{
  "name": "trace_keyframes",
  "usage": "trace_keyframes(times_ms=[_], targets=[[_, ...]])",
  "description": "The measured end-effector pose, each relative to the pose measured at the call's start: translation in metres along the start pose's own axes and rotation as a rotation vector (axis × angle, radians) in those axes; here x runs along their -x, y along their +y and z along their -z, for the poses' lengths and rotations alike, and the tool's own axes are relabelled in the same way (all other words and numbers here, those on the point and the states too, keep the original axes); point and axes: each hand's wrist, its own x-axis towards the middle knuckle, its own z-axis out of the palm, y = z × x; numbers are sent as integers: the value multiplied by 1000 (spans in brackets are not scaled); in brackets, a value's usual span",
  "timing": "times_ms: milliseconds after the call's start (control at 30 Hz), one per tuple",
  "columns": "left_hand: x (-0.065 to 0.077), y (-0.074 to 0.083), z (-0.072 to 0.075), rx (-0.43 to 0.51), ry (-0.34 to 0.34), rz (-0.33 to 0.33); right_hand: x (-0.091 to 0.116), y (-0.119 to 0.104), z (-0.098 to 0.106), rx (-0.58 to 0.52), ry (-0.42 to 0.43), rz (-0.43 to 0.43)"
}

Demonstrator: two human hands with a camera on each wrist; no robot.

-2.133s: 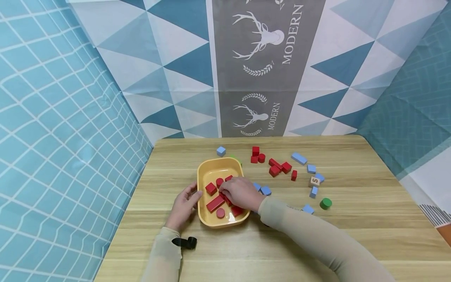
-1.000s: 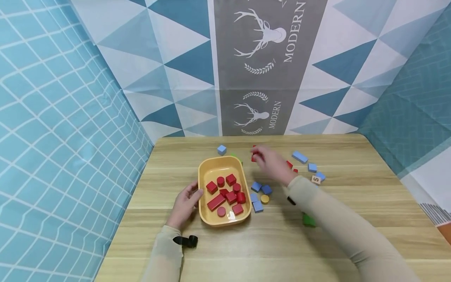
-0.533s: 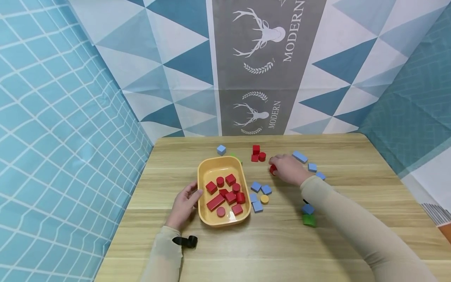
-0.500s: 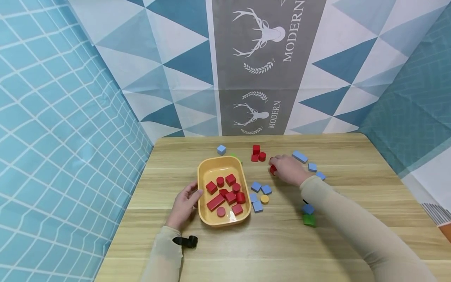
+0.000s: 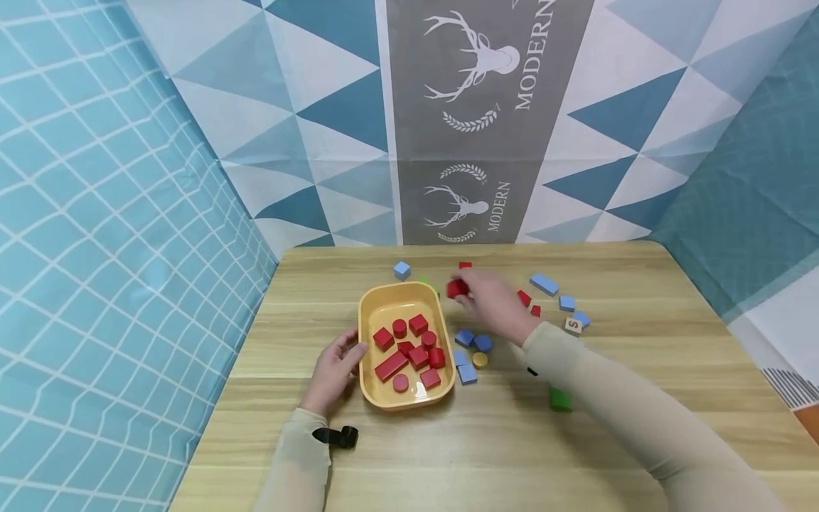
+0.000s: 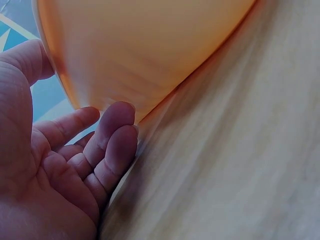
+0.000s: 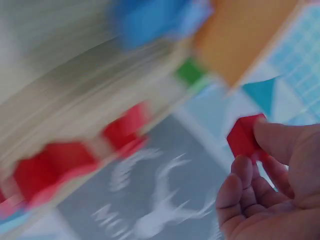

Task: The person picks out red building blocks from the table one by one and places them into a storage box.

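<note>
My left hand (image 5: 334,370) is at the left side of a yellow plastic tray (image 5: 366,313), its thumb at the rim and its curled fingers against the outer wall. In the left wrist view, the fingertips (image 6: 117,117) rest along that wall (image 6: 140,55). Several red wooden blocks (image 5: 392,366) lie in the tray. Beyond the tray's far right corner, my right hand (image 5: 495,302) pinches a red block (image 5: 456,288) between thumb and fingers. The right wrist view shows this block (image 7: 245,135) held up, clear of the table.
Behind the right hand sits another red block (image 5: 465,265); small red blocks (image 5: 524,298) lie to its right. Blue blocks (image 5: 467,374) and a yellow disc (image 5: 480,360) lie beside the tray. Farther right are a long blue block (image 5: 544,284), a letter cube (image 5: 573,326) and a green block (image 5: 560,400).
My right hand left the tray, passed over the back red blocks, reached the red blocks at the right, and has now come left with one of them. The left hand stays at the tray.
</note>
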Motion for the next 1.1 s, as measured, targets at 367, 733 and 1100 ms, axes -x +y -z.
trace_keyframes(times_ms=[367,733,1100], targets=[[-7,-26,-2,31,30,-12,-37,-43,-54,48,-101,87],[-7,-22,-1,26,40,-23,-38,-36,-69,51,-154,112],[-8,-19,-2,15,32,-31,-29,-10,-42,-39,43,100]])
